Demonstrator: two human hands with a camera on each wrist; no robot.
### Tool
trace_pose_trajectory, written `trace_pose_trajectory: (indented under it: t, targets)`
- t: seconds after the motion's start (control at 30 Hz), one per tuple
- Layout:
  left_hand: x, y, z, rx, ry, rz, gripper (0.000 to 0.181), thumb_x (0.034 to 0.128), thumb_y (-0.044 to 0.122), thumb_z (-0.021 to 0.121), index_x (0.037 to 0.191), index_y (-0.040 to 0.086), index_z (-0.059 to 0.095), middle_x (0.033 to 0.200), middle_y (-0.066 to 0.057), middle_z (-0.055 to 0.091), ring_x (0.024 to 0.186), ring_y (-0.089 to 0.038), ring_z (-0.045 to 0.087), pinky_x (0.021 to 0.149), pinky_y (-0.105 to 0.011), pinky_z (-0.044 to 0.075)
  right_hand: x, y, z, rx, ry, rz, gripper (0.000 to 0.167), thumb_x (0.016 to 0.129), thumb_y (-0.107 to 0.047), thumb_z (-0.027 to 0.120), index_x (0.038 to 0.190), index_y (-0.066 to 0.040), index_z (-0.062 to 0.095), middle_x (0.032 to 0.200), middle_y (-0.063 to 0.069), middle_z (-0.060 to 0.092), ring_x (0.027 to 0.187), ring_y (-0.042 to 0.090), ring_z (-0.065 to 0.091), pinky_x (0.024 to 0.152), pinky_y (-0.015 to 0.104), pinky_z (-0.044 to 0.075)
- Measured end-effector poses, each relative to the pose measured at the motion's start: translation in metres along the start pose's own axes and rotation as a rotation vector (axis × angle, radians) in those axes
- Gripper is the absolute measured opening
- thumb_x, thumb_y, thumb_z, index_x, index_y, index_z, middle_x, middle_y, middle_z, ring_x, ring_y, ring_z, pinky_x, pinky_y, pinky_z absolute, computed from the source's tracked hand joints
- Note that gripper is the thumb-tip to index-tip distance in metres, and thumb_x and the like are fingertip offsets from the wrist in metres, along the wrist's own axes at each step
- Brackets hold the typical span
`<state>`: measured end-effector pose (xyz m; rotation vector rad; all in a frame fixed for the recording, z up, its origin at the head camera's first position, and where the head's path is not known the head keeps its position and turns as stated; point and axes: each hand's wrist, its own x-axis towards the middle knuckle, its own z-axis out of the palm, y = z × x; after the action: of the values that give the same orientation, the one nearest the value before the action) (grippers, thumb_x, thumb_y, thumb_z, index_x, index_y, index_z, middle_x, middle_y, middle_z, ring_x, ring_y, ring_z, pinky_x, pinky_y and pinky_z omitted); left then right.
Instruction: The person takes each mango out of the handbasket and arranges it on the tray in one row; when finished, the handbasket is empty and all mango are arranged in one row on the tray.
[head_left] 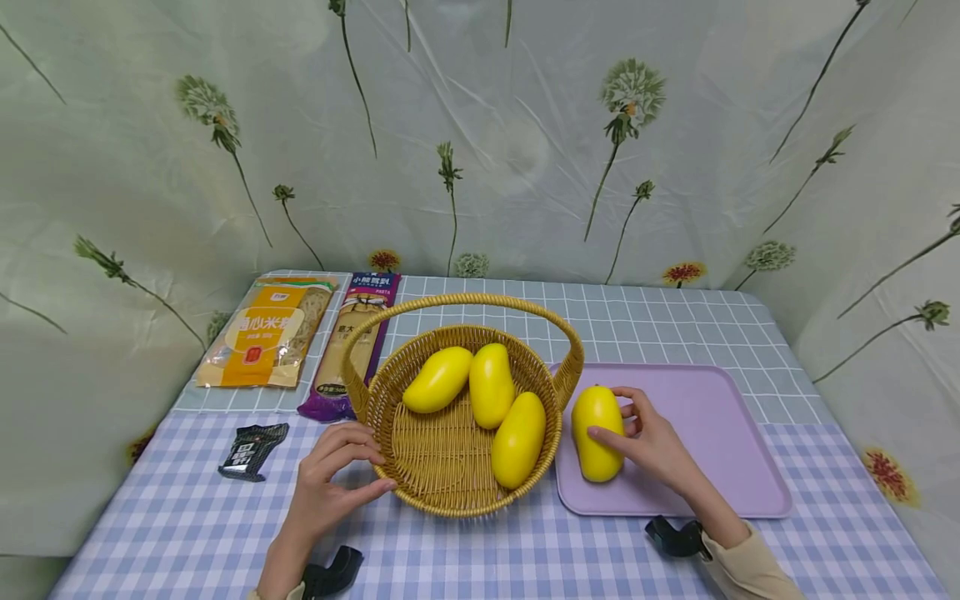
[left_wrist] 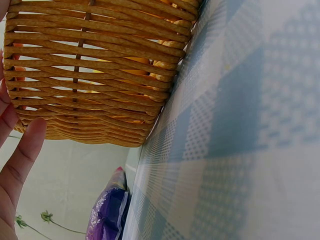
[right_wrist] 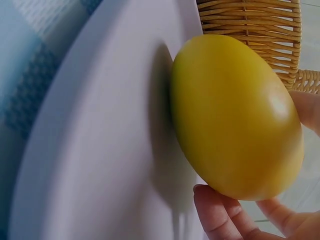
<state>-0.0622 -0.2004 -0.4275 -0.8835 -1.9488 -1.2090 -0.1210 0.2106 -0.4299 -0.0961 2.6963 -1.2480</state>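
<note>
A round wicker basket [head_left: 442, 467] with a tall hoop handle stands in the middle of the table. In it lie three yellow mangoes, one at the back left [head_left: 438, 380], one at the back [head_left: 492, 387] and one at the right [head_left: 519, 440]. My left hand [head_left: 333, 471] holds the basket's left rim with thumb and fingers; the left wrist view has its fingers [left_wrist: 22, 155] against the weave. My right hand [head_left: 656, 442] grips a fourth yellow mango [head_left: 597, 433] over the left part of a purple tray [head_left: 697, 417]. Whether that mango touches the tray, I cannot tell.
A bag of noodles [head_left: 262, 333] and a purple pasta packet [head_left: 352, 342] lie at the back left. Nearer me is a small black packet [head_left: 253, 452]. A checked cloth [head_left: 187, 508] covers the table, and a flowered curtain [head_left: 517, 150] hangs behind it.
</note>
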Motion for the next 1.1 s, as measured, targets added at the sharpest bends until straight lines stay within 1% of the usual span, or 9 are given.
trace_pose_trajectory:
  t: [0.13,0.43,0.57,0.83,0.97,1.1]
  targets:
    - [0.0006,0.0004,-0.0001,0.005,-0.001,-0.005,0.032,0.0775,0.032,0.079,0.076,0.003,0.066,0.086,-0.005,0.063,0.088,-0.028,0.054,0.095,-0.028,0.040,0.0009,-0.0010,0.0010,0.000,-0.008,0.002,0.071,0.081,-0.043,0.073,0.135,-0.012,0.038,0.111,0.015,0.053,0.081,0.022,0.050,0.065,0.031,0.044]
    - [0.0003,0.0002,-0.0002,-0.002,-0.001,0.002,0.031,0.0771,0.031,0.079,0.076,0.003,0.066,0.086,-0.005,0.063,0.088,-0.029,0.054,0.095,-0.029,0.040,0.0045,-0.0040,0.0020,-0.007,-0.025,-0.003,0.069,0.083,-0.041,0.070,0.134,-0.004,0.041,0.109,0.016,0.052,0.080,0.021,0.048,0.064,0.030,0.043]
    - [0.0004,-0.0001,0.0000,0.000,0.001,-0.002,0.032,0.0772,0.032,0.079,0.076,0.003,0.066,0.086,-0.005,0.063,0.087,-0.029,0.054,0.096,-0.029,0.040,0.0055,-0.0029,0.0023,-0.011,-0.031,0.004,0.069,0.084,-0.041,0.069,0.135,-0.004,0.040,0.110,0.016,0.052,0.081,0.022,0.048,0.065,0.031,0.043]
    - [0.0007,0.0008,-0.0002,0.003,-0.002,-0.021,0.032,0.0771,0.032,0.079,0.076,0.003,0.066,0.085,-0.007,0.063,0.089,-0.028,0.055,0.096,-0.029,0.040,0.0060,0.0009,0.0055,-0.007,-0.029,0.054,0.075,0.085,-0.046,0.067,0.139,-0.006,0.034,0.112,0.017,0.050,0.085,0.023,0.048,0.068,0.031,0.043]
    - [0.0005,0.0002,-0.0003,0.000,-0.001,-0.017,0.032,0.0772,0.032,0.079,0.076,0.003,0.066,0.083,-0.011,0.062,0.091,-0.026,0.055,0.097,-0.029,0.039,0.0059,0.0014,0.0063,-0.013,-0.017,0.055,0.074,0.085,-0.046,0.067,0.139,-0.005,0.036,0.111,0.016,0.050,0.084,0.023,0.048,0.068,0.031,0.043]
    - [0.0001,-0.0002,0.0001,-0.003,0.001,-0.013,0.032,0.0771,0.032,0.079,0.076,0.003,0.066,0.083,-0.011,0.062,0.091,-0.026,0.055,0.097,-0.029,0.039,0.0052,0.0017,0.0060,-0.021,-0.009,0.046,0.074,0.086,-0.046,0.066,0.139,-0.004,0.036,0.110,0.016,0.051,0.082,0.023,0.048,0.066,0.031,0.043]
